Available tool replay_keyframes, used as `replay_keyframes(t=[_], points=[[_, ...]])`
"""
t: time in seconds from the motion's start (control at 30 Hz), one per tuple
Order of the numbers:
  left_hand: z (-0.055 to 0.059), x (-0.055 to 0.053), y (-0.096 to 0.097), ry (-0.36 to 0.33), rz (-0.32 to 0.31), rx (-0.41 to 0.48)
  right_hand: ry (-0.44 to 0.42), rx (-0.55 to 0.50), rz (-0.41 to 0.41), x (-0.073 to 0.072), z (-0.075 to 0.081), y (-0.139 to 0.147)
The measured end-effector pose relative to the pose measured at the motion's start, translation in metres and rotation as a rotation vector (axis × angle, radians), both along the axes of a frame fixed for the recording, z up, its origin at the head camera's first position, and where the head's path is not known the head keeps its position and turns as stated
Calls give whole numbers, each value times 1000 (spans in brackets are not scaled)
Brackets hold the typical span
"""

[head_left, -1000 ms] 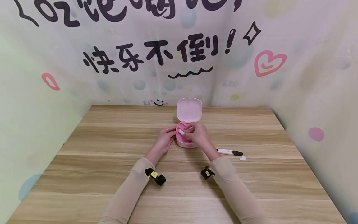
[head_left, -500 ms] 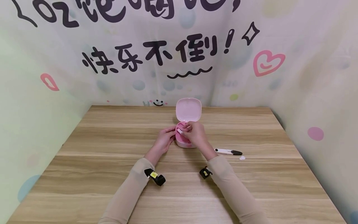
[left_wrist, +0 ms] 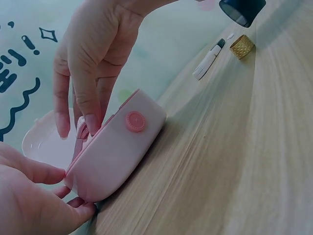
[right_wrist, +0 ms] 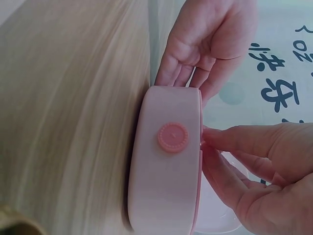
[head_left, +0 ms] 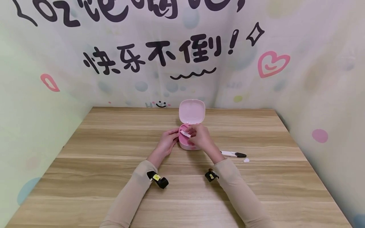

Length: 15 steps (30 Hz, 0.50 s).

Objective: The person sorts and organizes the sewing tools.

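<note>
An open pink-and-white box (head_left: 189, 147) sits at the table's back middle, with its lid (head_left: 192, 111) raised behind. My left hand (head_left: 166, 143) holds the box's left side; in the left wrist view its thumb (left_wrist: 46, 171) lies at the rim and other fingers lower down the side. Over the box's pink tray, my right hand (head_left: 201, 136) pinches a small white-and-pink strip (head_left: 185, 133) between thumb and fingers. The strip lies slanted above the tray; its exact kind is unclear. A round pink catch (right_wrist: 172, 137) marks the box front. The right hand covers part of the tray.
Right of the box lies a slim white tool with a black end (head_left: 236, 154), beside a small white piece (head_left: 246, 160). A dimpled gold band (left_wrist: 242, 47) stands on the table near the right wrist's camera (left_wrist: 242, 11). A printed cloth wall (head_left: 128, 88) rises behind the table.
My right hand has shifted slightly at the tray, and more of the white-and-pink strip shows now. The left hand stays at the box's side.
</note>
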State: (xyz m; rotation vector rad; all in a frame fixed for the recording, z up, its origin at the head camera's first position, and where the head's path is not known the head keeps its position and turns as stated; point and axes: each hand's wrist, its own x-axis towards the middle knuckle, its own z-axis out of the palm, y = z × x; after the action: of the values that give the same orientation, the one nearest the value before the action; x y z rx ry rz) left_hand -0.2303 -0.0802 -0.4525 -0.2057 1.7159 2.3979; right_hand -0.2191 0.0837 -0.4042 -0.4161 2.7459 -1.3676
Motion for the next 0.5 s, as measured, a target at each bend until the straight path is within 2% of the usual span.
replay_keyframes(t=[0.27,0.5], points=[[0,-1,-1,-18,0,-3,47,67,-13,1,-2,2],[-2,-3,-1,-13,4,-11,40,81,-10,0,-2,5]])
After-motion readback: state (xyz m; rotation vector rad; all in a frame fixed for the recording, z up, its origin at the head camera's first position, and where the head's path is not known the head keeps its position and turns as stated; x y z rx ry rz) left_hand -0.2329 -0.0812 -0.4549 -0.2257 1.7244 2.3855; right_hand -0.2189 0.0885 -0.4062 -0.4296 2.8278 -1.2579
